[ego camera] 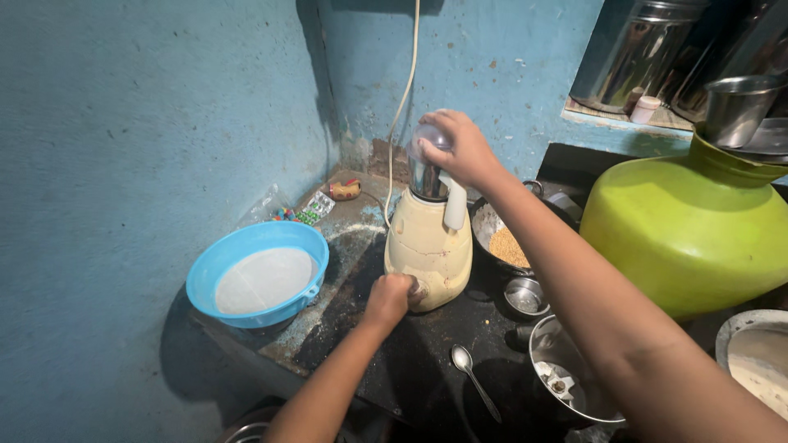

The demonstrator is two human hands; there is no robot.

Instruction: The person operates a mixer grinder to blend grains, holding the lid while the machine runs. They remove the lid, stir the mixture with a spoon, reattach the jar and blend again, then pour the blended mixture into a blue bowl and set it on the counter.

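Mixer grinder (427,246) stands on our counter near the wall corner; our right hand (460,148) presses its clear lid (430,139), our left hand (388,299) grips its front knob. Blue basin (250,283) overhangs the counter edge at nine o'clock; spoon (472,377) lies at six.

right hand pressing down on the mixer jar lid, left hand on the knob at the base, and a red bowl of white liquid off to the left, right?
Only the colour is wrong: the head view shows a blue plastic bowl of white liquid. The right hand presses the cream mixer's jar lid; the left hand is at its knob.
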